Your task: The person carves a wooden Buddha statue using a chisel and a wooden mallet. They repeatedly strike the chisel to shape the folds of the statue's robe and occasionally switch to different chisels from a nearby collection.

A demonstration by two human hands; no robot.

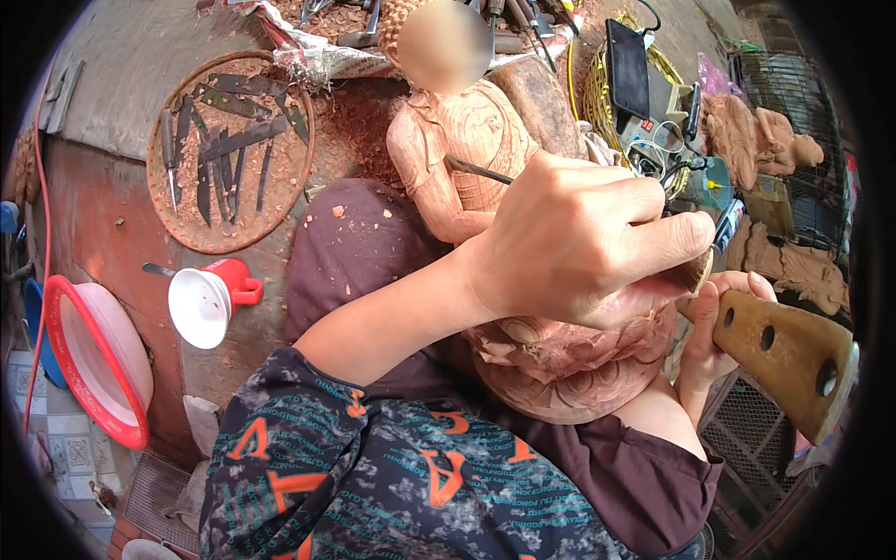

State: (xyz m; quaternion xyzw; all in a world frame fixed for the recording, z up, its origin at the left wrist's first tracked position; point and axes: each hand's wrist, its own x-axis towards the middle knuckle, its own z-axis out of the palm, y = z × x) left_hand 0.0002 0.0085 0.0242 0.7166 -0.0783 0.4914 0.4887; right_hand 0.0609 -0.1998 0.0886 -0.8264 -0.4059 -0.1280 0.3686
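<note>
A carved wooden seated figure (pixel 481 121) leans across my lap, its petalled base (pixel 579 383) close to my body. My left hand (pixel 597 243) is closed around a carving chisel (pixel 481 171). The thin metal blade points left, its tip at the figure's inner arm beside the chest. Below the fist, the butt of the chisel's handle shows. My right hand (pixel 714 341) grips a flat wooden mallet (pixel 779 350) with several holes along it, held just right of the chisel's butt. Part of the right hand's fingers is hidden behind the mallet.
A round woven tray (pixel 159 201) with several blades stands at the upper left. Below it are a red and white cup (pixel 201 303) and a red-rimmed basin (pixel 140 411). More chisels (pixel 523 23) lie beyond the figure. Other wooden carvings (pixel 747 140) and a dark phone (pixel 627 70) are at right.
</note>
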